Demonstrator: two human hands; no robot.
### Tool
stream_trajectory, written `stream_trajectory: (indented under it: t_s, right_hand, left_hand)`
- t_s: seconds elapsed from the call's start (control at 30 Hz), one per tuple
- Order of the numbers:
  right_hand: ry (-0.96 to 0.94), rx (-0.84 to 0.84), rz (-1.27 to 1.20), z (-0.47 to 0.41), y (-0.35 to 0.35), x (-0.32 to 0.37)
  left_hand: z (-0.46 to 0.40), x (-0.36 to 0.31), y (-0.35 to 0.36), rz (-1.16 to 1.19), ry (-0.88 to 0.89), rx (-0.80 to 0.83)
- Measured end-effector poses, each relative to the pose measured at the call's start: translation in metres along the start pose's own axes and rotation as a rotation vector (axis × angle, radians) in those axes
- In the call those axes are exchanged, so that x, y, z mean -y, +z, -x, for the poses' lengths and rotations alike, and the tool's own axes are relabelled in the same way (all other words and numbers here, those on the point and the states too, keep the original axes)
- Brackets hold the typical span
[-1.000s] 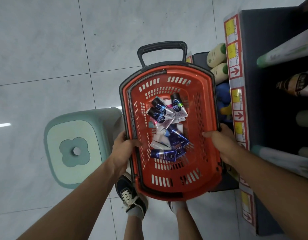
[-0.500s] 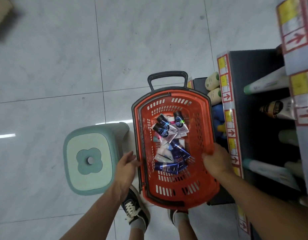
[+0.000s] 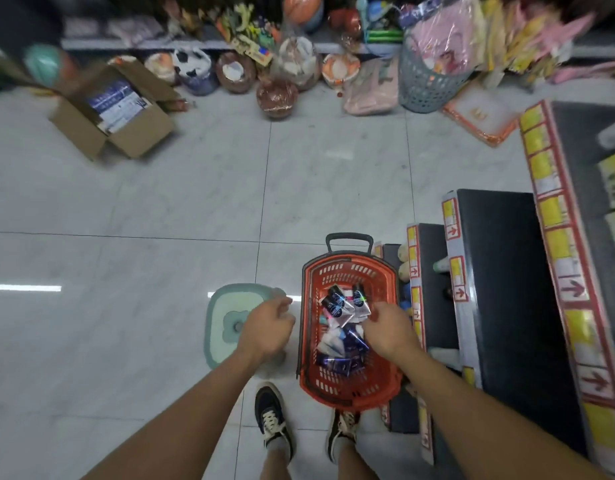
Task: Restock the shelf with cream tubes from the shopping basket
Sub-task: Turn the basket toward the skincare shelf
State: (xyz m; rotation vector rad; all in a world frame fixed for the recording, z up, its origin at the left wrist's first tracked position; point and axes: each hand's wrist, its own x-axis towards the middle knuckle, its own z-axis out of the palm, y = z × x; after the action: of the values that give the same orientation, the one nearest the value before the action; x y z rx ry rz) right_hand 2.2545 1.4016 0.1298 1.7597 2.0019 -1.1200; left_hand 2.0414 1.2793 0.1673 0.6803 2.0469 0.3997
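The red shopping basket [image 3: 309, 341] stands on the floor in front of my feet, against the shelf unit [image 3: 500, 271] on the right. Several cream tubes [image 3: 337, 306], dark blue and white, lie heaped inside it. My left hand [image 3: 268, 327] hovers left of the basket over the stool, fingers loosely curled, holding nothing. My right hand [image 3: 389, 327] hangs above the basket's right half, over the tubes, fingers pointing down; I see nothing in it. The shelf's dark boards carry yellow and red price strips [image 3: 453, 261].
A mint-green stool [image 3: 223, 320] sits just left of the basket. Across the tiled aisle lie an open cardboard box [image 3: 115, 112], wrapped balls and baskets of goods [image 3: 278, 95], and a grey mesh bin [image 3: 427, 81]. My shoes [image 3: 273, 420] are below the basket.
Both hands have let go of the basket's rims and lifted away. The view has risen and pulled back, so the basket looks smaller and the far shelf row has come into sight.
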Motion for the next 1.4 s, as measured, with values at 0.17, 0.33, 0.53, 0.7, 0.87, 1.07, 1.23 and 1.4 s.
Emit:
stream_trajectory:
  t_s: [0.17, 0.33, 0.53, 0.7, 0.87, 1.07, 1.23, 1.4]
  right_hand:
    - [-0.107, -0.017, 0.122, 0.055, -0.051, 0.043]
    - [-0.174, 0.022, 0.215, 0.094, -0.069, 0.073]
    - [-0.182, 0.015, 0.258, 0.116, -0.059, 0.100]
    - [-0.152, -0.042, 0.320, 0.150, -0.034, 0.142]
    - [-0.096, -0.028, 0.341, 0.181, 0.005, 0.189]
    - [-0.054, -0.131, 0.236, 0.213, 0.032, 0.229]
    - [0.022, -0.201, 0.075, 0.229, 0.031, 0.217]
    - [0.134, -0.218, -0.053, 0.233, 0.025, 0.172]
  left_hand:
    - [0.069, -0.034, -0.053, -0.072, 0.116, -0.088]
    - [0.121, -0.037, -0.092, -0.158, 0.162, -0.145]
    - [0.139, -0.012, -0.141, -0.221, 0.207, -0.174]
    - [0.130, 0.025, -0.192, -0.289, 0.255, -0.125]
    - [0.116, 0.064, -0.243, -0.303, 0.307, -0.068]
    - [0.105, 0.074, -0.275, -0.417, 0.407, 0.002]
    - [0.104, 0.047, -0.265, -0.533, 0.523, 0.079]
    - [0.105, 0.002, -0.229, -0.655, 0.623, 0.153]
